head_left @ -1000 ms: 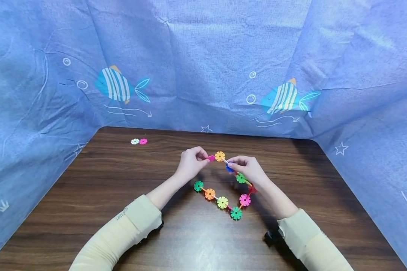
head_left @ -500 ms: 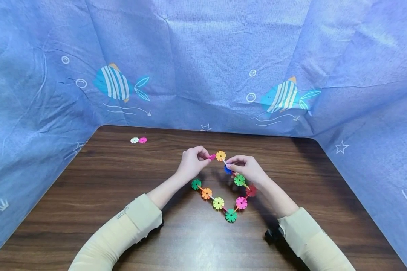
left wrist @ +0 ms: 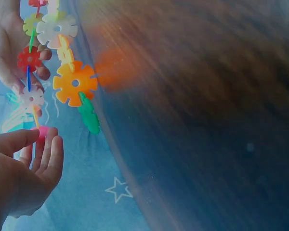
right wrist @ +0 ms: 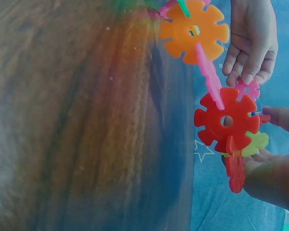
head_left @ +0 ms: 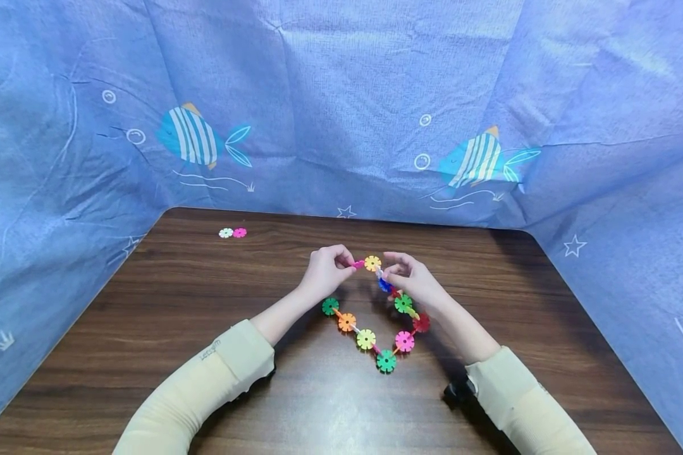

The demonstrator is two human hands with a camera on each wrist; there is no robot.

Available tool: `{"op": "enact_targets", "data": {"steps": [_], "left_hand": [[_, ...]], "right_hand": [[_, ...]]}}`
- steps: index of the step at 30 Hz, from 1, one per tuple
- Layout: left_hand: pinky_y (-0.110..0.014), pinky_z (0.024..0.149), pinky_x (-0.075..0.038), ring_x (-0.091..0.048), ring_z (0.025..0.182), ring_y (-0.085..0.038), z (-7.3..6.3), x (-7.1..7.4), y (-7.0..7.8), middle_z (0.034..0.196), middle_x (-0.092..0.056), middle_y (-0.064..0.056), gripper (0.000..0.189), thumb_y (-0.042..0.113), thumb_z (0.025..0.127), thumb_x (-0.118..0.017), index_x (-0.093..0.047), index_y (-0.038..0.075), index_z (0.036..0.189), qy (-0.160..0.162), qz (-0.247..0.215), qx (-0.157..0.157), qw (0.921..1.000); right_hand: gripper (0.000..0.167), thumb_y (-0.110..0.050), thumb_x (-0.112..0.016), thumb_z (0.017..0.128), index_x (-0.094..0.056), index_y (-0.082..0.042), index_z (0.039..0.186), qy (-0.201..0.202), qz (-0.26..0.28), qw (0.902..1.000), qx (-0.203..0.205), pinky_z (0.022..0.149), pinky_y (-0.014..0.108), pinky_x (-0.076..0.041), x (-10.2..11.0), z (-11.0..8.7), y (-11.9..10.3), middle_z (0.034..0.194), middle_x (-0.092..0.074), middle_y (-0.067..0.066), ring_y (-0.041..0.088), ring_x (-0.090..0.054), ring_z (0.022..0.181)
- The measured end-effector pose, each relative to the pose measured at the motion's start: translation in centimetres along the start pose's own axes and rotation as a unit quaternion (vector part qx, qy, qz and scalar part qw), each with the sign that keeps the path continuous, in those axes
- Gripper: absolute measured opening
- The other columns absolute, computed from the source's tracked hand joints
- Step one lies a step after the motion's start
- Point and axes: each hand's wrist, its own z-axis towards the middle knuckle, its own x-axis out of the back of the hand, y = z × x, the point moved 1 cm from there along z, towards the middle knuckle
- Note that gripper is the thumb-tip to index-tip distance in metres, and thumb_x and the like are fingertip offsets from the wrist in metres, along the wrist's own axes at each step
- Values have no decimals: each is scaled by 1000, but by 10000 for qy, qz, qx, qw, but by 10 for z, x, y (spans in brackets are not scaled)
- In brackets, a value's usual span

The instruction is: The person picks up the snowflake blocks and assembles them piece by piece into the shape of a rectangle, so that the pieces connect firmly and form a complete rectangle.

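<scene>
A chain of notched, flower-shaped plastic discs in many colours curves between the hands. My left hand (head_left: 326, 273) pinches the pink disc (head_left: 358, 265) at one end, beside a yellow-orange disc (head_left: 372, 263). My right hand (head_left: 415, 281) holds the chain by the blue disc (head_left: 384, 285), thumb near a white disc (head_left: 379, 272) and index finger raised. From there the chain runs through a light green disc (head_left: 403, 303) and a red disc (head_left: 421, 323). It bends at a dark green disc (head_left: 386, 361) and ends at another green disc (head_left: 330, 306).
A white disc (head_left: 226, 233) and a pink disc (head_left: 239, 232) lie side by side at the back left of the wooden table (head_left: 205, 278). Blue cloth (head_left: 347, 126) printed with fish hangs around the table's back and sides.
The chain's lower part has shifted slightly left and toward me. My right hand's fingers have spread somewhat around the blue disc, while my left keeps its pinch on the pink disc.
</scene>
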Motion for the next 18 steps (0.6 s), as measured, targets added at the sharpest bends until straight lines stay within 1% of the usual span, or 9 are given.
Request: {"op": "enact_targets", "data": {"steps": [3,6,8,12,15,18], "left_hand": [[-21,58,-49,-60,62,-9,0,1,0,72,-68,-1,12,8,78,-76,-65,10,75,-64,-9,42,10000],[-21,58,-49,-60,63,-9,-1,1,1,72,-67,0,12,9,79,-76,-65,10,75,-150,10,57,9999],[-21,58,-49,-60,64,-10,-1,1,1,72,-67,0,12,9,79,-75,-64,10,75,-227,25,81,9997],[-21,59,-49,-60,65,-10,-2,1,0,73,-67,1,12,10,80,-75,-64,11,75,-344,0,131,9993],[-21,58,-48,-60,63,-10,-2,2,0,73,-67,1,12,10,79,-75,-64,11,75,-379,-30,132,9992],[-21,57,-48,-59,62,-11,-3,2,0,72,-67,0,12,10,79,-76,-64,11,75,-384,-45,104,9992]], "right_hand": [[55,-4,-59,91,-38,-1,141,-199,38,9998,15,68,35,-55,0,0,-2,97,-59,9,14,-58,83],[56,1,-60,88,-40,-2,141,-427,192,9989,25,67,44,-56,-1,0,-2,101,-54,12,16,-58,83],[56,3,-60,87,-42,-4,140,-504,211,9985,43,67,46,-56,-1,1,-1,104,-52,14,17,-57,83],[56,6,-60,86,-43,-5,139,-558,139,9983,91,67,45,-57,0,3,1,107,-50,16,21,-58,86],[56,6,-59,86,-43,-4,138,-600,119,9980,145,69,44,-57,1,3,2,111,-49,18,32,-58,94],[55,8,-59,85,-43,-3,137,-627,186,9977,180,71,43,-57,1,3,1,116,-49,21,43,-52,106]]}}
